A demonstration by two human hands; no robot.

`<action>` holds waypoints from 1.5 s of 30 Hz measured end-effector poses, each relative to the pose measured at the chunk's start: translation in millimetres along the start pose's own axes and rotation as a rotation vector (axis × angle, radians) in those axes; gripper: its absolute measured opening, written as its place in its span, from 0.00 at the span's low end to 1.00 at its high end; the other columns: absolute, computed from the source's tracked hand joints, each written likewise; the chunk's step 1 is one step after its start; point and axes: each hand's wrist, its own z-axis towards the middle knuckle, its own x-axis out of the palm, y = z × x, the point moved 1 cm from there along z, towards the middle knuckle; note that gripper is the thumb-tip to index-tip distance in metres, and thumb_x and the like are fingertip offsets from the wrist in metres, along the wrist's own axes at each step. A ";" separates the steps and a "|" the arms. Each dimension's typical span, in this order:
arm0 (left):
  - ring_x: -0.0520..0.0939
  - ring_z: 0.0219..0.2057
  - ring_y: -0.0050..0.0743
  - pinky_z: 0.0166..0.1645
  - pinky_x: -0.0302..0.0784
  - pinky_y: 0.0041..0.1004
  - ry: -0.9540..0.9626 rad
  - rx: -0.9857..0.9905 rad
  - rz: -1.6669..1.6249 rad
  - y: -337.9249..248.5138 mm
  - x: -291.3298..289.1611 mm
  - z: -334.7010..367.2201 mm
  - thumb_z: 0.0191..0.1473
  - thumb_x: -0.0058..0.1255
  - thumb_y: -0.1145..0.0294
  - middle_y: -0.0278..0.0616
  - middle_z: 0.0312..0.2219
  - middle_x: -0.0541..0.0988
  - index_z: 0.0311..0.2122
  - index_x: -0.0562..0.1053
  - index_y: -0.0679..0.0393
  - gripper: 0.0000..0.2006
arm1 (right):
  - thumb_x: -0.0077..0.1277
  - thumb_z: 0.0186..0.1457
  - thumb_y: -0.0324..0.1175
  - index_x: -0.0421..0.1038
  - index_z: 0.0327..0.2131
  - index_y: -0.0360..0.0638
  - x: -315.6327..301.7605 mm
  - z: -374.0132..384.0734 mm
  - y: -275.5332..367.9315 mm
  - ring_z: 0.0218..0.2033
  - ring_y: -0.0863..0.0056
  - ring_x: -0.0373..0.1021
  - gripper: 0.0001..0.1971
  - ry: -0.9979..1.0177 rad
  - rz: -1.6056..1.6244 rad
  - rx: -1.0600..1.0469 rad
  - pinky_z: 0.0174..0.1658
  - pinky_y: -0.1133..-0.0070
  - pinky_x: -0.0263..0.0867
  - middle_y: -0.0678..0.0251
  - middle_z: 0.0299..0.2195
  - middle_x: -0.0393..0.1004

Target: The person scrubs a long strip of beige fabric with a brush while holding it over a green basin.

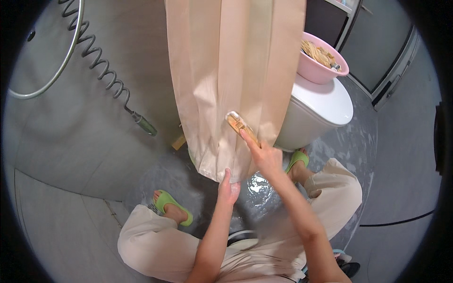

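A long beige pleated curtain hangs down the middle of the view, its lower part looking wet and creased. My left hand grips the bottom hem, with the thumb on the front of the cloth. A wooden scrub brush is in my right hand, which is closed round the handle end. White foam shows at the brush's far tip. The brush lies against the lower front of the curtain, up and to the right of my left hand; its bristles are hidden.
To the right stands a white toilet, its lid shut, with a pink basin of yellowish cloth on top. A grey coiled hose hangs at left with a green sprayer. My feet wear green slippers on the wet grey floor.
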 end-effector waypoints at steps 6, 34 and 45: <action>0.66 0.57 0.41 0.64 0.57 0.41 -0.030 0.046 0.101 10.5 -29.3 14.3 0.59 0.47 0.64 0.44 0.56 0.65 0.60 0.54 0.59 0.27 | 0.46 0.43 0.24 0.57 0.60 0.75 -58.7 83.6 -22.7 0.13 0.81 0.60 0.39 -0.417 -0.287 -0.355 0.15 0.81 0.61 0.72 0.17 0.55; 0.71 0.51 0.35 0.56 0.65 0.38 -0.082 0.228 -0.186 -51.1 -67.7 59.8 0.58 0.48 0.65 0.38 0.49 0.72 0.52 0.65 0.55 0.18 | 0.47 0.45 0.26 0.55 0.62 0.67 -101.7 183.8 52.4 0.12 0.78 0.61 0.38 -0.549 -0.349 -0.468 0.14 0.79 0.60 0.71 0.18 0.57; 0.75 0.45 0.32 0.52 0.72 0.32 -0.228 0.091 -0.070 -5.4 -49.0 72.3 0.58 0.49 0.70 0.39 0.45 0.74 0.50 0.65 0.57 0.15 | 0.50 0.45 0.30 0.49 0.64 0.64 43.9 24.2 10.9 0.14 0.81 0.63 0.40 0.037 -0.402 -0.759 0.11 0.80 0.60 0.67 0.21 0.64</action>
